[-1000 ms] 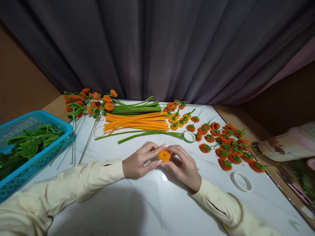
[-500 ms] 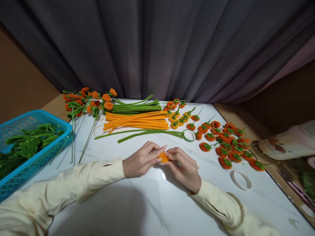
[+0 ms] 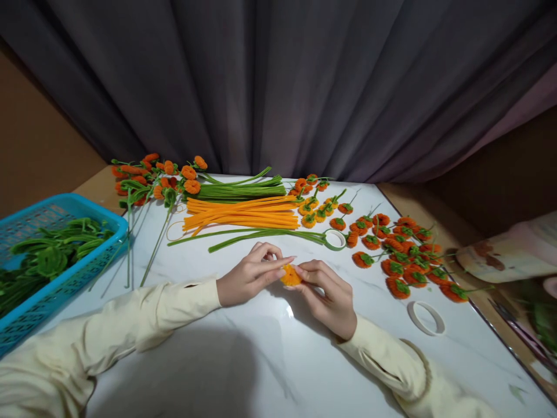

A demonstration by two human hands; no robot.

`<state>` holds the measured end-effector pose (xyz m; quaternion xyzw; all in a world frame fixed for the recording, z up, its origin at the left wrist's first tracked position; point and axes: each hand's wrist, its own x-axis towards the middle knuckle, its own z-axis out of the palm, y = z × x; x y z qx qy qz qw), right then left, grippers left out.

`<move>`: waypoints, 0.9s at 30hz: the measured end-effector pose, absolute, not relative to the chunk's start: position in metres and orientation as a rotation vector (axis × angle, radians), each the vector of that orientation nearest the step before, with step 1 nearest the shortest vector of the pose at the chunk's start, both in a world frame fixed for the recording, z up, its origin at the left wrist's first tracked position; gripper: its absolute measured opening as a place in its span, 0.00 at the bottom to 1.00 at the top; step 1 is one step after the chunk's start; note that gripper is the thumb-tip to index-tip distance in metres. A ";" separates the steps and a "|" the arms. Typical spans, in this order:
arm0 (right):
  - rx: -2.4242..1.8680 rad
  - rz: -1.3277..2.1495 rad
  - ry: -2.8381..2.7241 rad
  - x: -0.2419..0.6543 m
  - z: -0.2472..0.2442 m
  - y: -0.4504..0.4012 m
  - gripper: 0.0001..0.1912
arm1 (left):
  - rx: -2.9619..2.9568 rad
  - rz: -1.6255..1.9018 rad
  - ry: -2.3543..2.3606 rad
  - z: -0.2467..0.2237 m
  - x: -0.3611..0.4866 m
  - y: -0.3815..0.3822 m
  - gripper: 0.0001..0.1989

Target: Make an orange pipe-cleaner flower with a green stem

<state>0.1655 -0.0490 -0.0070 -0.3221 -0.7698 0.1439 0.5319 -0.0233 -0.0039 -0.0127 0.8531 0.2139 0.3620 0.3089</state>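
Observation:
Between my two hands, over the front middle of the white table, is a small round yellow-orange fuzzy piece (image 3: 290,275). My left hand (image 3: 252,274) pinches its left edge between thumb and fingers. The right edge is gripped by my right hand (image 3: 326,293), its fingers bent around the piece. Just beyond my hands lie a few long green stems (image 3: 261,234) and a bundle of orange fuzzy sticks (image 3: 241,213). A roll of green tape (image 3: 335,239) rests at the right end of the stems.
A blue basket (image 3: 78,264) with green leaves stands at the left. Orange flowers on stems (image 3: 189,173) lie at the back left, green sticks (image 3: 243,190) beside them. Several orange pumpkin-like pieces (image 3: 398,255) and a white ring (image 3: 426,318) are at the right, near a bottle (image 3: 505,255).
My left hand has risen slightly and its fingers have straightened over the yellow-orange piece. More of the piece's face now shows between my hands.

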 end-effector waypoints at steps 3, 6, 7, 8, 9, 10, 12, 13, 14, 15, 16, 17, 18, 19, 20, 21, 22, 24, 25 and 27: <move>-0.747 0.340 -1.855 0.166 -0.009 -0.050 0.11 | 2.187 0.942 0.553 -0.013 -0.023 -0.001 0.16; -0.732 0.350 -1.875 0.165 -0.012 -0.051 0.13 | 2.133 0.947 0.535 -0.015 -0.022 0.000 0.13; -0.726 0.352 -1.880 0.165 -0.012 -0.051 0.13 | 2.119 0.951 0.530 -0.016 -0.022 0.001 0.13; -0.720 0.352 -1.884 0.164 -0.012 -0.052 0.14 | 2.106 0.954 0.527 -0.016 -0.022 0.001 0.13; -0.713 0.351 -1.887 0.164 -0.012 -0.052 0.14 | 2.093 0.957 0.527 -0.017 -0.022 0.001 0.12; -0.706 0.349 -1.891 0.163 -0.012 -0.052 0.15 | 2.081 0.959 0.527 -0.017 -0.022 0.002 0.12; -0.695 0.342 -1.896 0.162 -0.012 -0.052 0.16 | 2.064 0.956 0.533 -0.018 -0.022 0.002 0.11; -0.691 0.339 -1.897 0.162 -0.012 -0.053 0.16 | 2.058 0.949 0.535 -0.018 -0.022 0.002 0.11; -0.689 0.336 -1.896 0.162 -0.012 -0.052 0.16 | 2.053 0.939 0.538 -0.018 -0.022 0.002 0.11; -0.689 0.334 -1.896 0.162 -0.013 -0.052 0.17 | 2.045 0.924 0.542 -0.017 -0.022 0.002 0.11; -0.693 0.332 -1.896 0.162 -0.013 -0.052 0.17 | 2.033 0.903 0.548 -0.017 -0.022 0.001 0.12; -0.696 0.331 -1.897 0.163 -0.013 -0.052 0.17 | 2.016 0.878 0.553 -0.017 -0.022 0.001 0.12; -0.696 0.328 -1.898 0.163 -0.013 -0.052 0.17 | 1.991 0.851 0.556 -0.016 -0.022 0.001 0.13; -0.694 0.325 -1.900 0.163 -0.013 -0.052 0.17 | 1.961 0.827 0.555 -0.016 -0.022 0.001 0.14; -0.690 0.322 -1.901 0.163 -0.013 -0.052 0.17 | 1.928 0.810 0.550 -0.016 -0.022 0.002 0.16; -0.685 0.319 -1.903 0.163 -0.013 -0.052 0.17 | 1.896 0.799 0.541 -0.016 -0.022 0.002 0.17; -0.679 0.318 -1.903 0.163 -0.012 -0.052 0.17 | 1.865 0.795 0.530 -0.016 -0.022 0.002 0.17; -0.671 0.325 -1.904 0.162 -0.011 -0.052 0.17 | 1.811 0.803 0.512 -0.018 -0.021 0.004 0.16; -0.667 0.331 -1.905 0.162 -0.011 -0.052 0.16 | 1.786 0.807 0.506 -0.019 -0.021 0.004 0.15; -0.660 0.343 -1.906 0.161 -0.010 -0.053 0.16 | 1.741 0.812 0.503 -0.021 -0.021 0.005 0.14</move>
